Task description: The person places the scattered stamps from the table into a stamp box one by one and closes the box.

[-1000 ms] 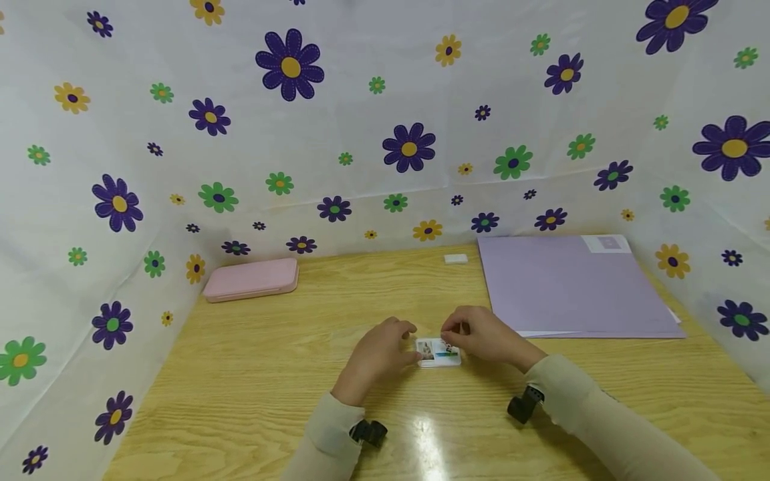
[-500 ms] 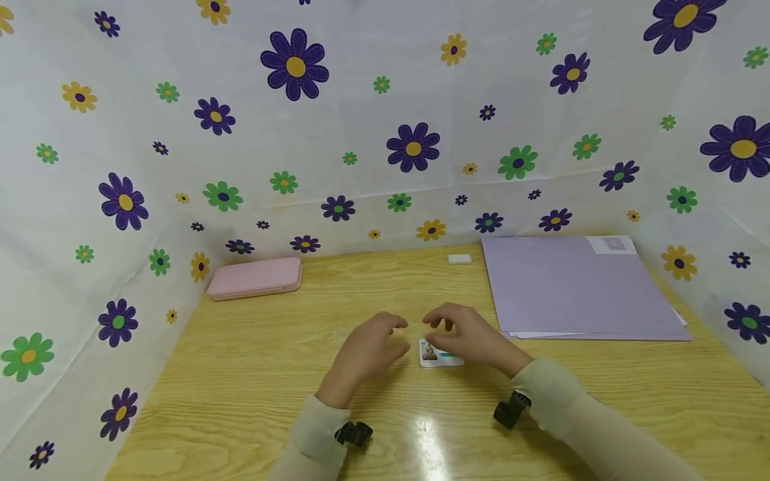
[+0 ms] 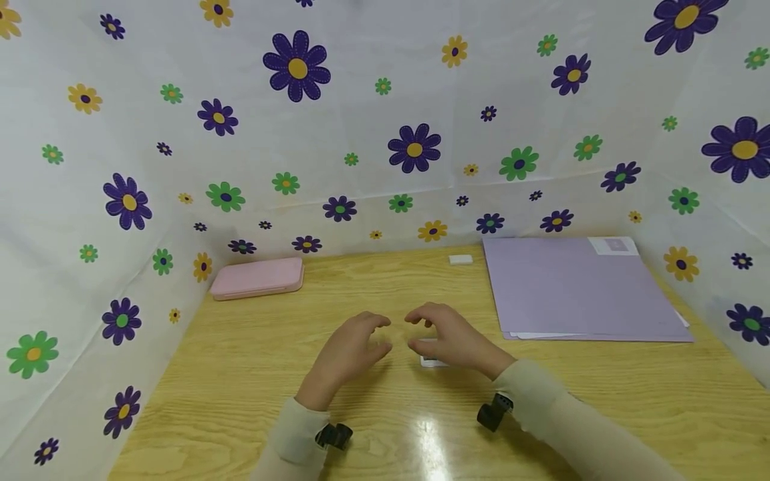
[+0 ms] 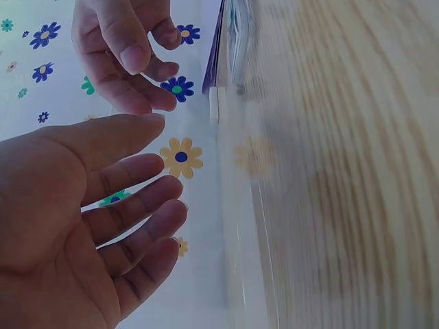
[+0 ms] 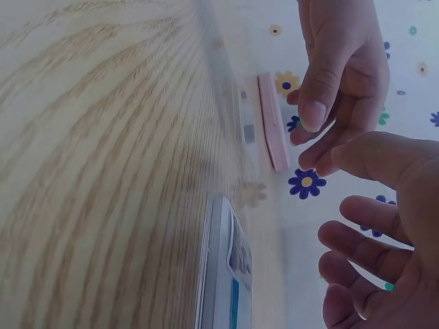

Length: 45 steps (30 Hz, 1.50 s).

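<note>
Both hands hover over the wooden table with bent, relaxed fingers and nothing in them. My left hand (image 3: 347, 353) is on the left, its fingertips turned toward the other hand across a narrow gap. Opposite it, my right hand (image 3: 452, 339) hangs over a small stack of white cards (image 3: 432, 363) and hides most of it in the head view. In the right wrist view, the card stack (image 5: 225, 281) lies flat below the hand, its top card showing part of a picture and a teal strip.
A pink case (image 3: 259, 278) lies at the back left. Near the back edge is a small white block (image 3: 460, 260), left of a large lilac folder (image 3: 583, 287) with papers under it. Flower-printed white cloth (image 3: 361, 120) surrounds the table's back and sides.
The right hand has come away from the card stack and shifted left, now covering more of it. My left hand has drawn back to the left, off the cards' edge.
</note>
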{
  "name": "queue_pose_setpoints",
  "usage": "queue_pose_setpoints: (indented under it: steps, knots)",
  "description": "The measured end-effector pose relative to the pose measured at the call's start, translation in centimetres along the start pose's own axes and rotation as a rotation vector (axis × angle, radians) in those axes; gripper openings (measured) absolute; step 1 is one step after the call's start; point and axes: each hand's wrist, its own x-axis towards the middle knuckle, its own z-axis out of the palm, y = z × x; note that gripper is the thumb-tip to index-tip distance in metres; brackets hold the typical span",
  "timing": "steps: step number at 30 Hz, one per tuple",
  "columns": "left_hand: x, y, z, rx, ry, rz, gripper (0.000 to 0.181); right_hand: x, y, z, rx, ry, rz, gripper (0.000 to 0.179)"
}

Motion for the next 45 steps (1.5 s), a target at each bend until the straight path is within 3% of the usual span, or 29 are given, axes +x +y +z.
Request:
queue_pose_setpoints:
  steps: [6, 15, 22, 33, 45]
  knots:
    - [-0.6, -0.8, -0.7, -0.015, -0.006, -0.016, 0.043, 0.6, -0.4, 0.5, -0.031, -0.016, -0.02, 0.041]
    - [-1.7, -2.6, -1.3, 0.033, 0.008, -0.047, 0.049, 1.9, -1.4, 1.3, -0.057, -0.056, -0.02, 0.046]
    - [-2.3, -3.9, -2.1, 0.024, -0.016, -0.104, 0.059, 3.2, -1.8, 2.3, -0.074, -0.111, 0.01, 0.051]
    - [-2.8, -5.7, -2.4, 0.035, -0.01, -0.179, 0.069, 4.3, -1.8, 3.4, -0.136, -0.178, 0.066, 0.06]
    - [-2.4, -7.1, -1.7, 0.001, -0.064, -0.212, 0.076, 5.9, -1.6, 4.3, -0.207, -0.215, 0.087, 0.066]
